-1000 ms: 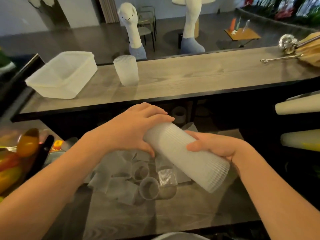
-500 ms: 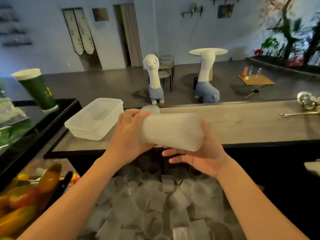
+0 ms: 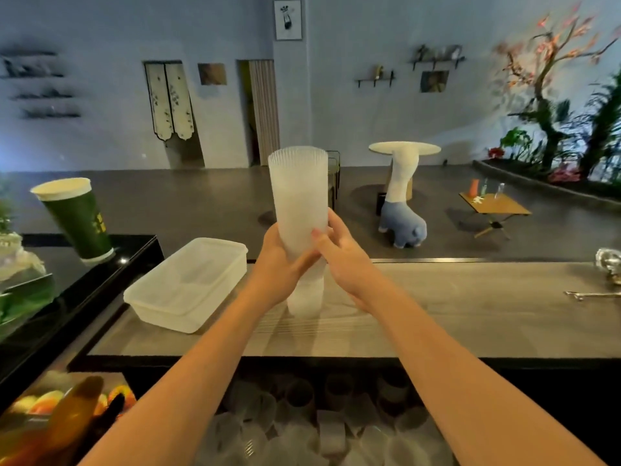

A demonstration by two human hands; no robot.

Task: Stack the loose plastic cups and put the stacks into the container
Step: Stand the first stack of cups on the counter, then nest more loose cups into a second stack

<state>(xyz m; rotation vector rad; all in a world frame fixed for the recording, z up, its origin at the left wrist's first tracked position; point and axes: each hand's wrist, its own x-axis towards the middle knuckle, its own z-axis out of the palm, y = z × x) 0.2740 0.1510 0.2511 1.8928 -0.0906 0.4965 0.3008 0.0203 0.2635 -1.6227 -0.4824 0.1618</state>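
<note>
A tall stack of ribbed translucent plastic cups (image 3: 298,196) stands upright over the wooden counter (image 3: 453,307), rim end up. My left hand (image 3: 280,260) and my right hand (image 3: 339,250) both grip its lower part. Its base meets a second cup stack (image 3: 305,294) standing on the counter; my hands hide the joint. The empty translucent container (image 3: 188,284) sits on the counter just left of my hands. Several loose cups (image 3: 309,422) lie in a heap on the lower surface near me.
A green paper cup (image 3: 77,220) stands on the black ledge at the left. Fruit and a dark tool (image 3: 67,408) lie at the lower left. Metal utensils (image 3: 601,280) rest at the counter's right end. The counter's near black edge (image 3: 336,363) runs across in front of the loose cups.
Both hands have lifted the stack from low over the loose cups, turned it from slanted through horizontal to upright, and brought it onto the cups standing on the counter.
</note>
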